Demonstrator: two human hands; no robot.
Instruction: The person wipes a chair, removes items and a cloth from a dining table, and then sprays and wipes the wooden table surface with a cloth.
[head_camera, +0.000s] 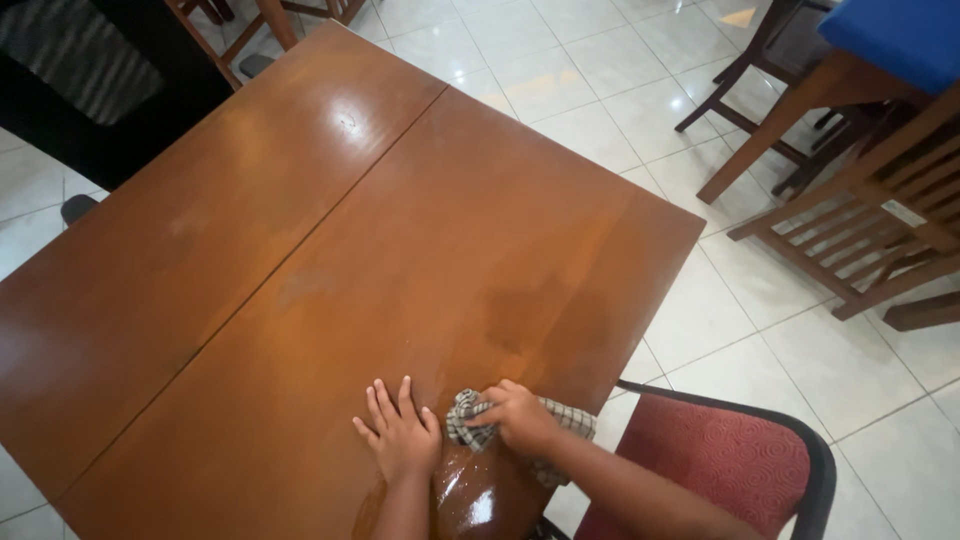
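Below, the right hand (520, 415) bunches a checked cloth (470, 420) near the brown bench (400, 220) edge; the left hand (400, 435) lies flat, fingers spread, just beside it. Risk: the cloth's trailing end overhangs the edge and could slip toward the red chair (720, 460).

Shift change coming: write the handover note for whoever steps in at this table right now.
Left hand: flat on the brown wooden table, fingers spread, holding nothing.
Right hand: fingers closed on the crumpled checked grey cloth, near the table's front edge.
Done: a wet sheen shows beside the hands, with darker damp patches just beyond the cloth.
Left: the far half looks dry and dull.
Red padded chair stands at the near right corner.
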